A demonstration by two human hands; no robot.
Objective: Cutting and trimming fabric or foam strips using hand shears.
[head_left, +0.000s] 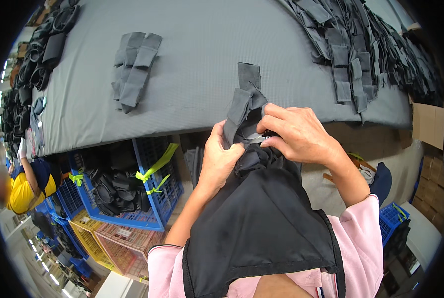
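Observation:
At the table's near edge, above my black apron [261, 218], both hands work on a chain of dark grey fabric pieces [239, 104]. My left hand [217, 158] is closed on the lower part of the chain, thumb pointing inward. My right hand [294, 131] pinches close beside it, with thumb and index finger near a small pale, shiny thing [254, 139] whose kind I cannot make out. The upper end of the chain lies on the grey covered table [197, 59]. More dark fabric bunches below my fingers.
A small stack of grey fabric pieces [135, 69] lies left on the table; long bundles [351, 59] cover its right side. Dark rolled pieces [53, 49] line the far left. Below stand a blue crate [150, 218] and a pink crate [127, 248]. A person in yellow [26, 191] is at left.

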